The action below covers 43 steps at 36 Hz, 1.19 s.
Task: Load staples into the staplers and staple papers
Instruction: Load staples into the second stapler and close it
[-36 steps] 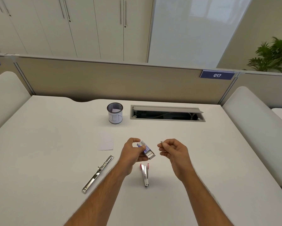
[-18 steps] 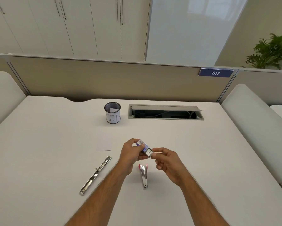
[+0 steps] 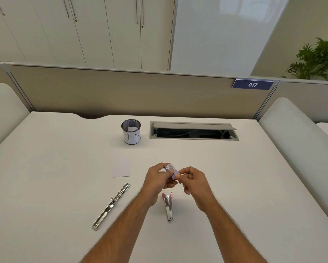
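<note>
Above the desk (image 3: 45, 186), both hands' fingers (image 3: 178, 175) pinch the staple box (image 3: 170, 168).

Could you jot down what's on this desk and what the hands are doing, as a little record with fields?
left hand: holds the staple box
right hand: fingertips pinch the box's near end
pink stapler: lies on the desk, below the hands
silver stapler: lies opened flat, to the left
paper slip: flat on the desk
mesh cup: upright, farther back
</note>
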### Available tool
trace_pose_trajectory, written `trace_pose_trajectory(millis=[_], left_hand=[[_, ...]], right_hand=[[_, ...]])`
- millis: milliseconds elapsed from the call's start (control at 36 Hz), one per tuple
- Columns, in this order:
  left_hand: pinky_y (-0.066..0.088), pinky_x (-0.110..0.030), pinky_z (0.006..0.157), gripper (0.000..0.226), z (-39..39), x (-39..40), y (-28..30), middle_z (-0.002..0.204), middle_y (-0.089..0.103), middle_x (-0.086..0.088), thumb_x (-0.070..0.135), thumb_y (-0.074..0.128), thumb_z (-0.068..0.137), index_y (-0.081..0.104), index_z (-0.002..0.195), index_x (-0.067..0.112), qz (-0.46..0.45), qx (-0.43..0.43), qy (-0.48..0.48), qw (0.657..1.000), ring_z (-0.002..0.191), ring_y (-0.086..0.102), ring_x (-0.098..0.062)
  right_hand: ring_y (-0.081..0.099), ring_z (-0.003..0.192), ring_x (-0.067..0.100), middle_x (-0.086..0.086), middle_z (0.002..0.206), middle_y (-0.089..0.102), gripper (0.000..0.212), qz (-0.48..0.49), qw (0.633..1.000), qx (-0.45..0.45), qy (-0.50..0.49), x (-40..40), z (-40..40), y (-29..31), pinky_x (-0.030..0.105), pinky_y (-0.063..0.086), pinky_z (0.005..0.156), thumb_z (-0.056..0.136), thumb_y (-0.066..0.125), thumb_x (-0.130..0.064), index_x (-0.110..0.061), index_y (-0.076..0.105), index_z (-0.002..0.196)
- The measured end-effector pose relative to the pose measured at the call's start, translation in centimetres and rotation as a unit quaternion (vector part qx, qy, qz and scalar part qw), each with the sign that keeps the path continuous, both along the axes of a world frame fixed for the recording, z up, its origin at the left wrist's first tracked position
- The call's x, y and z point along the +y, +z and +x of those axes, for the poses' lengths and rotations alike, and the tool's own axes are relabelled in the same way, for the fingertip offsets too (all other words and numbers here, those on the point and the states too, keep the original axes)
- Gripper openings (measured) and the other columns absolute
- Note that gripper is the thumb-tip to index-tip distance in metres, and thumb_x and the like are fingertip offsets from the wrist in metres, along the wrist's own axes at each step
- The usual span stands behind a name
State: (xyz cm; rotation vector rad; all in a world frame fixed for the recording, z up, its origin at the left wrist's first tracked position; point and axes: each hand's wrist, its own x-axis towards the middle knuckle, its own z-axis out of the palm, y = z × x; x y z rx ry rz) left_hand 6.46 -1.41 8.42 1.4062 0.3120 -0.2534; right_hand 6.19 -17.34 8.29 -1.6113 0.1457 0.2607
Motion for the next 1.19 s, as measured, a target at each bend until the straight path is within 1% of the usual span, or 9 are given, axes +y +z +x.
trace_pose_trajectory(millis=[111,250,361,417,583,667,750,917,1194], left_hand=[[0.061,-0.031,0.064,0.028,0.3,0.1,-0.1,0.086,0.077,-0.013,0.01,0.063,0.098,0.066,0.124,0.018,0.02,0.013,-0.026,0.999,0.069,0.075,-0.024],[0.062,-0.031,0.069,0.032,0.7,-0.3,-0.1,0.086,0.073,-0.011,0.01,0.053,0.101,0.058,0.132,0.017,0.082,0.011,-0.085,0.993,0.069,0.068,-0.02],[0.063,-0.038,0.081,0.031,1.3,-1.0,-0.3,0.104,0.072,-0.011,0.017,0.046,0.105,0.056,0.135,0.02,0.142,0.009,-0.12,0.982,0.076,0.068,-0.021],[0.063,-0.041,0.085,0.031,1.6,-1.3,-0.4,0.106,0.071,-0.01,0.019,0.044,0.106,0.056,0.134,0.021,0.166,0.003,-0.127,0.978,0.076,0.069,-0.02],[0.061,-0.031,0.078,0.03,2.4,-2.6,-0.8,0.102,0.072,-0.004,0.024,0.048,0.103,0.055,0.132,0.019,0.202,-0.009,-0.126,0.971,0.073,0.07,-0.016],[0.059,-0.027,0.077,0.034,2.9,-3.2,-1.0,0.109,0.07,-0.006,0.022,0.05,0.103,0.05,0.137,0.019,0.199,0.001,-0.103,0.975,0.093,0.071,-0.019],[0.06,-0.037,0.087,0.027,3.6,-3.5,-1.1,0.112,0.069,-0.005,0.022,0.05,0.104,0.053,0.13,0.02,0.216,0.012,-0.069,0.974,0.101,0.067,-0.022],[0.059,-0.036,0.083,0.019,4.3,-3.8,-1.8,0.101,0.072,-0.004,0.014,0.051,0.1,0.065,0.113,0.015,0.185,0.028,-0.041,0.982,0.087,0.063,-0.015],[0.057,-0.026,0.071,0.019,5.3,-4.9,-2.5,0.103,0.072,-0.005,0.012,0.051,0.099,0.068,0.108,0.014,0.181,0.032,-0.017,0.983,0.086,0.063,-0.016]], right_hand=[[0.047,0.057,0.007,-0.006,0.062,0.053,0.032,-0.135,0.988,-0.061,0.042,-0.8,0.7,0.0,0.019,0.041,0.055,0.078,0.087,-0.032,-0.027,0.07,0.105],[0.039,0.056,0.004,-0.012,0.058,0.045,0.056,-0.211,0.965,-0.089,0.125,-1.7,2.0,0.5,0.017,0.037,0.055,0.071,0.091,-0.032,-0.038,0.069,0.123],[0.038,0.054,0.006,-0.012,0.054,0.043,0.061,-0.248,0.95,-0.093,0.164,-2.1,3.1,0.6,0.021,0.036,0.057,0.072,0.09,-0.033,-0.036,0.068,0.129],[0.042,0.052,0.004,-0.015,0.052,0.047,0.058,-0.264,0.945,-0.094,0.17,-2.1,3.5,0.7,0.016,0.036,0.055,0.073,0.089,-0.033,-0.034,0.068,0.127],[0.046,0.051,0.003,-0.013,0.053,0.052,0.05,-0.288,0.941,-0.086,0.157,-3.0,4.5,-0.1,0.02,0.038,0.055,0.074,0.087,-0.031,-0.032,0.066,0.119],[0.05,0.057,0.006,-0.011,0.064,0.056,0.049,-0.314,0.938,-0.073,0.13,-3.9,5.2,-1.0,0.02,0.039,0.057,0.075,0.087,-0.031,-0.031,0.066,0.119],[0.061,0.072,0.011,-0.006,0.088,0.065,0.054,-0.362,0.926,-0.055,0.093,-5.2,6.1,-2.1,0.019,0.044,0.06,0.078,0.086,-0.033,-0.032,0.062,0.126],[0.065,0.089,0.021,0.0,0.11,0.069,0.054,-0.425,0.902,-0.029,0.073,-7.4,7.6,-4.2,0.029,0.052,0.074,0.083,0.08,-0.03,-0.031,0.06,0.133],[0.066,0.084,0.021,-0.002,0.102,0.069,0.047,-0.437,0.896,0.015,0.078,-8.6,9.8,-5.7,0.029,0.053,0.07,0.078,0.077,-0.029,-0.032,0.063,0.122]])
